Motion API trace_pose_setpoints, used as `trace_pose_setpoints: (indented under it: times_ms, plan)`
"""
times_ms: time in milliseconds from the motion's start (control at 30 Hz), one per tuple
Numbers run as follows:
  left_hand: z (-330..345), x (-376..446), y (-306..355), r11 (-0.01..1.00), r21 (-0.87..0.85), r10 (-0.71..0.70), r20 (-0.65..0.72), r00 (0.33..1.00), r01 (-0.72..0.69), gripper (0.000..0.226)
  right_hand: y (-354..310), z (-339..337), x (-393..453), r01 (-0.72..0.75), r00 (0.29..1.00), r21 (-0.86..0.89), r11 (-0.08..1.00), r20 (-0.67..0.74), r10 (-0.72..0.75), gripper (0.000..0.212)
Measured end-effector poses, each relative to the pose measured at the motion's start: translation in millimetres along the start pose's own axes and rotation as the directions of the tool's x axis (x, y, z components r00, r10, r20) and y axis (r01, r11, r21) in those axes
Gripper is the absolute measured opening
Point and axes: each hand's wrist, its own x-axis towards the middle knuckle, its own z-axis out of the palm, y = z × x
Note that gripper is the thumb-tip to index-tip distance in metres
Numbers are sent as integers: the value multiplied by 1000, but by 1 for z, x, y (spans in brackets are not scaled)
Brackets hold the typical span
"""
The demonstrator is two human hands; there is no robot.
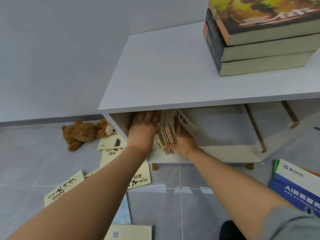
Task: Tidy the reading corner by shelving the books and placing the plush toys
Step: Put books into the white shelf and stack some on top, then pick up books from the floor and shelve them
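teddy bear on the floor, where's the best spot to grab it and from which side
Grip the teddy bear round its torso, coming from above. It lies flat on the floor tiles, head toward the shelf unit and resting on a booklet, legs away, so the torso is the widest exposed part. This is a judgement.

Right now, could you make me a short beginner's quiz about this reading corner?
1. True or false: the teddy bear lies on the floor, left of the shelf unit.
2. How many thick books form the stack of books on top of the shelf unit? A) one B) three C) five
3. Fill in: the left hand and the right hand press from either side on a row of thin books inside the ____.

Key: 1 true; 2 B; 3 shelf compartment.
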Motion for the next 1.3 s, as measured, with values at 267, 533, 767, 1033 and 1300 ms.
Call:
trace_pose_setpoints:
  times_ms: [267, 533, 767, 1033, 1300]
  plan:
    - [8, -1, 3, 997, 72, -24, -129, 991, 34, 96, 13, 5, 14, 107, 993, -48, 993, -48, -109, 126]
    - [25, 5, 3, 990, 119, -45, -216, 975, 72, 91, 22, 7, 16, 138, 988, -21, 990, -72, -139, 130]
    - [28, 6, 0, 992, 111, -25, -280, 960, 58, 83, 20, 10, 12, 157, 981, -161, 974, -91, -174, 117]
    - [32, 5, 7, 994, 53, -77, -276, 958, 95, 82, 23, 6, 3, 139, 986, -203, 969, -58, -153, 90]
    - [-1, -26, 6, 975, -220, -57, -152, 987, 23, 64, 1, 37, -31, -164, 973, 272, 948, -114, 201, 60]
